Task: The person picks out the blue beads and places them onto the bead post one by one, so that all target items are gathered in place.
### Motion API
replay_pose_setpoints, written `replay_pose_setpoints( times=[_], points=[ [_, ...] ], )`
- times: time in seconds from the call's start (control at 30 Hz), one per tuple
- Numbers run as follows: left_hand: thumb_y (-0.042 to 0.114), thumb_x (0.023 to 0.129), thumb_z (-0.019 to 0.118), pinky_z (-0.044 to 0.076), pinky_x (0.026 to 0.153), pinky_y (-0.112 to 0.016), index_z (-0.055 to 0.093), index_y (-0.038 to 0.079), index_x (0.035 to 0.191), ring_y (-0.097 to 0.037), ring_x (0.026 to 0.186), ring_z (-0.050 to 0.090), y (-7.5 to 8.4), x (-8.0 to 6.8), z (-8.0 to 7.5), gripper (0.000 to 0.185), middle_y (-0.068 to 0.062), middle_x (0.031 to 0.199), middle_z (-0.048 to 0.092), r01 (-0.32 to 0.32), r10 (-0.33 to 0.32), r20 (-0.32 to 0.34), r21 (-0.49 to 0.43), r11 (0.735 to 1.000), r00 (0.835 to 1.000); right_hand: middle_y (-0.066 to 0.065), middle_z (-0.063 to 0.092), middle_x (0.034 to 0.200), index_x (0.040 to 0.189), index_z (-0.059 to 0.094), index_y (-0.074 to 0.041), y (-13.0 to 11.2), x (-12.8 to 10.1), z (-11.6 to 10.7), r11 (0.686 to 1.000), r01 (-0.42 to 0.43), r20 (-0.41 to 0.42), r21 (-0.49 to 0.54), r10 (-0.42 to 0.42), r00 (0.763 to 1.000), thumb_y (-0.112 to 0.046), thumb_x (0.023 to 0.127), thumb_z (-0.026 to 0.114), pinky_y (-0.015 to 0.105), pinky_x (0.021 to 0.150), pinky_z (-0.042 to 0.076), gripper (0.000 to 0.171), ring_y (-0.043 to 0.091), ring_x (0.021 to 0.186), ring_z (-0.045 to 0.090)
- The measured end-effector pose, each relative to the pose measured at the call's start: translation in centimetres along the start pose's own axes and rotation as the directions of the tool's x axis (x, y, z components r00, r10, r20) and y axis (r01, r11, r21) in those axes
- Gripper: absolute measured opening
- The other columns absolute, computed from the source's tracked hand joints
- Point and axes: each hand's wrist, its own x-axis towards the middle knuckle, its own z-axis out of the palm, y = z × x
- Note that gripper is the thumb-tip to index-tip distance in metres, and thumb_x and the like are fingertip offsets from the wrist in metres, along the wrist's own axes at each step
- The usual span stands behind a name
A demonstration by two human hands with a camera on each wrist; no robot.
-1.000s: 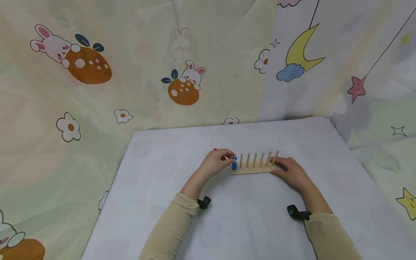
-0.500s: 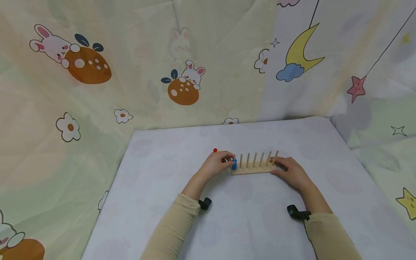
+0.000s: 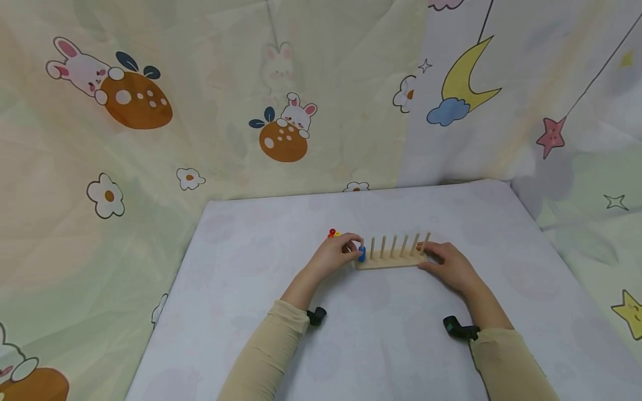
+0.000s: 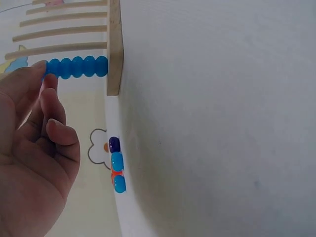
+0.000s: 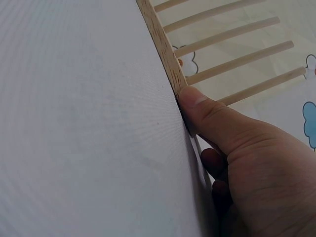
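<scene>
A wooden peg stand [image 3: 388, 265] lies on the table with a row of upright pegs. Its leftmost peg carries a stack of blue beads [image 4: 78, 67], touching one another down to the base. Thumb and forefinger of my left hand [image 3: 332, 252] pinch the outermost bead near the peg's tip; the other fingers curl loosely. At the opposite end, my right hand [image 3: 448, 266] grips the base, thumb [image 5: 200, 101] against the front edge and fingers behind. The other visible pegs are bare.
Beyond my left hand lie loose red and yellow beads [image 3: 332, 231], partly hidden by it. Dark purple, blue and orange loose beads [image 4: 117, 170] show in the left wrist view. A patterned cloth wall [image 3: 301, 178] rises behind the white-covered table [image 3: 391, 334].
My left hand has moved slightly down along the leftmost peg, and the top blue bead sits lower. More of the red and yellow beads shows behind it. My right hand stays put.
</scene>
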Motion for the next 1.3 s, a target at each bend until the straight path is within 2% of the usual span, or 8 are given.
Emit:
replay_pose_setpoints(
  times=[0.2, 0.43, 0.63, 0.77, 0.93, 1.3],
  points=[
    [0.035, 0.093, 0.069, 0.048, 0.065, -0.021, 0.063, 0.024, 0.128, -0.007, 0.079, 0.057, -0.9, -0.5, -0.3, 0.037, 0.010, 0.091, 0.065, 0.034, -0.033, -0.017, 0.013, 0.999, 0.999, 0.016, 0.060, 0.128, 0.130, 0.062, -0.017, 0.0, 0.0, 0.1, 1.000, 0.006, -0.010, 0.003, -0.006, 1.000, -0.040, 0.088, 0.074, 0.059, 0.102, 0.038, 0.050, 0.035, 0.120, 0.051],
    [0.033, 0.093, 0.069, 0.048, 0.071, -0.023, 0.065, 0.019, 0.125, -0.010, 0.085, 0.059, -2.7, -0.8, -1.6, 0.035, 0.007, 0.097, 0.068, 0.079, -0.077, -0.070, 0.027, 0.996, 0.995, 0.017, 0.061, 0.128, 0.129, 0.063, -0.017, 0.0, 0.0, 0.0, 1.000, 0.011, -0.009, 0.008, -0.011, 1.000, -0.040, 0.088, 0.074, 0.059, 0.101, 0.038, 0.049, 0.035, 0.119, 0.051],
    [0.032, 0.093, 0.070, 0.050, 0.070, -0.027, 0.066, 0.021, 0.122, -0.014, 0.088, 0.060, -4.2, -1.1, -3.0, 0.031, 0.006, 0.101, 0.065, 0.186, -0.187, -0.096, -0.023, 0.982, 0.978, 0.016, 0.060, 0.129, 0.131, 0.062, -0.016, 0.0, 0.0, -0.1, 1.000, 0.010, 0.000, 0.006, -0.010, 1.000, -0.041, 0.087, 0.074, 0.060, 0.102, 0.037, 0.051, 0.035, 0.121, 0.051],
    [0.033, 0.093, 0.069, 0.052, 0.073, -0.028, 0.066, 0.022, 0.122, -0.014, 0.092, 0.061, -5.1, -1.3, -3.7, 0.031, 0.005, 0.104, 0.065, 0.236, -0.237, -0.120, -0.021, 0.972, 0.964, 0.016, 0.061, 0.130, 0.130, 0.062, -0.016, 0.1, 0.0, 0.0, 1.000, 0.022, -0.005, 0.007, -0.022, 1.000, -0.041, 0.087, 0.074, 0.059, 0.102, 0.037, 0.051, 0.035, 0.121, 0.051],
    [0.031, 0.093, 0.069, 0.054, 0.076, -0.029, 0.067, 0.020, 0.121, -0.017, 0.096, 0.062, -5.9, -1.3, -4.0, 0.030, 0.002, 0.105, 0.066, 0.258, -0.258, -0.133, -0.016, 0.966, 0.957, 0.015, 0.061, 0.130, 0.131, 0.062, -0.016, 0.1, 0.0, 0.0, 1.000, 0.024, -0.001, 0.012, -0.024, 1.000, -0.042, 0.088, 0.073, 0.059, 0.102, 0.037, 0.052, 0.035, 0.121, 0.050],
    [0.030, 0.092, 0.071, 0.050, 0.088, -0.036, 0.068, 0.018, 0.115, -0.017, 0.094, 0.060, -6.7, -0.2, -3.6, 0.026, 0.002, 0.097, 0.066, 0.273, -0.266, -0.109, 0.051, 0.961, 0.958, 0.014, 0.060, 0.131, 0.132, 0.061, -0.018, 0.3, 0.1, 0.1, 1.000, 0.007, 0.005, 0.008, -0.008, 1.000, -0.047, 0.087, 0.071, 0.059, 0.103, 0.036, 0.054, 0.033, 0.121, 0.050]
  ],
)
